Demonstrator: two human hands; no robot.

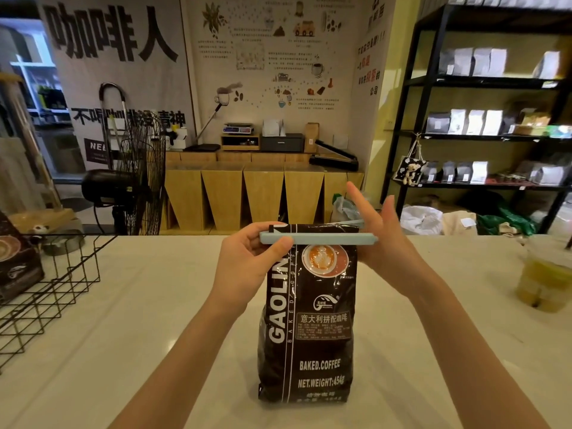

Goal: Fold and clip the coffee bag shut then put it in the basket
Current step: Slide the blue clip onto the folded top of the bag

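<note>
Firmly, left fingers around clip

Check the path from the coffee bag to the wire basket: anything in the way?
Nothing visible. The coffee bag stands mid-counter; the wire basket is at the left edge, with bare counter between them. Another bag already sits in the basket's far left part.

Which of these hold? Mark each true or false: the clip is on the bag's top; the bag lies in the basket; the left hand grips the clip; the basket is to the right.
1. The clip sits across the top of the coffee bag: true.
2. The bag lies in the basket: false, it stands on the table.
3. The left hand grips the clip's end: true.
4. The basket is to the right: false, it is at the left.
</note>
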